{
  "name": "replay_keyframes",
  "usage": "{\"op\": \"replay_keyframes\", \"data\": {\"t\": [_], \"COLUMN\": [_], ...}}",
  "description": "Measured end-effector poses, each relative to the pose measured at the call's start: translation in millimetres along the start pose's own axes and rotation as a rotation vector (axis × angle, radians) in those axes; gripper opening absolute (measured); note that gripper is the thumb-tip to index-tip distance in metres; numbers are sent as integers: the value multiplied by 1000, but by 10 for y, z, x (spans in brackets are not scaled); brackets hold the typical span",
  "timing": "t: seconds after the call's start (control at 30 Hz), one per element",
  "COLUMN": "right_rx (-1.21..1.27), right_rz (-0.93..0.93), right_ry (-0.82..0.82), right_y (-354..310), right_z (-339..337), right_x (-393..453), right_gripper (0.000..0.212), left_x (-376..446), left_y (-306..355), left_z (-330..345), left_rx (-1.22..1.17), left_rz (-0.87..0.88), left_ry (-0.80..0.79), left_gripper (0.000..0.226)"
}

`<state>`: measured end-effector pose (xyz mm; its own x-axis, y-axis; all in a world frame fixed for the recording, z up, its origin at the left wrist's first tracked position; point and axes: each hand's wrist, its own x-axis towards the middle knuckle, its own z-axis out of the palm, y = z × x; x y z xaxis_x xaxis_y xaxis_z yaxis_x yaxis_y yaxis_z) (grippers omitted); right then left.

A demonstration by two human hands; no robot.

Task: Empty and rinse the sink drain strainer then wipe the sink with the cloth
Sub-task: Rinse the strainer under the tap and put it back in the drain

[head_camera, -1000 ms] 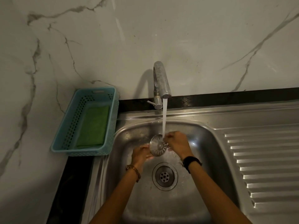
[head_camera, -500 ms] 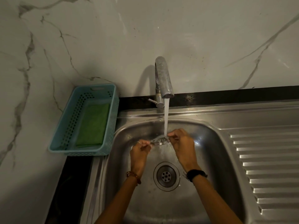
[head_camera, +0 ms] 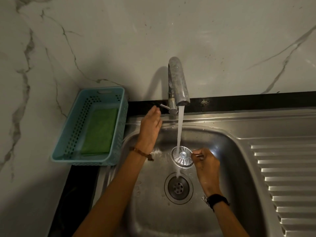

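Two hands at work, each on a separate job. My left hand (head_camera: pixel 150 129) is raised to the back of the sink (head_camera: pixel 239 168), fingers straight and together, holding nothing; its fingertips lie just beside the tap lever (head_camera: pixel 165 106), which sticks out toward them from the base of the tap (head_camera: pixel 178 82). I cannot tell whether they touch the lever yet. The lever's long axis runs roughly left to right, its free end pointing at this hand, so the left hand is plainly the nearer one for shutting off the water.

My right hand (head_camera: pixel 206 164) is low in the basin, fingers curled, thumb and forefinger pinching the right edge of the strainer (head_camera: pixel 183 156). The strainer hangs clear of the sink floor, face tilted up toward me, directly under the stream of water (head_camera: pixel 180 127), which strikes its centre and falls on into the open drain (head_camera: pixel 178 186) below. The drain lies just nearer to me than the strainer and slightly left of the right hand.

Judgement: rinsing looks about done; next comes closing the tap with the left hand, then a short lowering of the strainer into the drain.

The green cloth (head_camera: pixel 100 130) lies flat in the blue basket (head_camera: pixel 119 103) on the counter, left of the sink and close to my left forearm, untouched. Wiping is not yet begun.
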<state>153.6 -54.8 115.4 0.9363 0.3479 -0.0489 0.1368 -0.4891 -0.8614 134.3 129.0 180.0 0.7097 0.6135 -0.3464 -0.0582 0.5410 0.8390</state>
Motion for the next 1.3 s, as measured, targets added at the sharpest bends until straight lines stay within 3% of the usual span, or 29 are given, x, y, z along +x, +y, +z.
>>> {"op": "replay_keyframes", "data": {"t": [0.13, 0.23, 0.3, 0.37, 0.43, 0.53, 0.73, 0.93, 1.07, 1.2, 1.3], "right_rx": [74, 125, 98, 72, 42, -69, -408, -545, -491, -161, -88], "right_rz": [132, 176, 176, 143, 69, -132, -563, -720, -639, -176, 78], "right_ry": [-3, 23, 26, 22, 15, 6, 26, -12, -86, -193, -218], "right_y": [81, 100, 79, 33, -53, -212, -356, -292, -116, 222, 539], "right_z": [-3, -46, -69, -94, -140, -241, -399, -407, -369, -218, -28], "right_x": [-59, -83, -94, -106, -136, -229, -414, -558, -596, -534, -420], "right_gripper": [9, 7, 8, 13, 20, 18, 19, 26, 26, 24, 18], "left_x": [131, 157, 217, 225, 99, -234, -711, -900, -1025, -1038, -968], "left_y": [55, 68, 114, 153, 83, -269, -852, -967, -1043, -1280, -1539], "left_z": [206, 325, 344, 294, 191, -63, -360, -387, -524, -680, -764], "left_rx": [-33, 376, 629, 727, 699, 695, 891, 867, 761, 788, 872], "left_rz": [17, 49, 85, 102, 104, 48, -52, 162, 254, 173, 36], "left_ry": [39, 88, -7, -110, -177, -139, -169, -18, 68, 129, 123], "left_gripper": [30, 20, 39, 54, 66, 71, 41, 15, 6, 12, 11]}}
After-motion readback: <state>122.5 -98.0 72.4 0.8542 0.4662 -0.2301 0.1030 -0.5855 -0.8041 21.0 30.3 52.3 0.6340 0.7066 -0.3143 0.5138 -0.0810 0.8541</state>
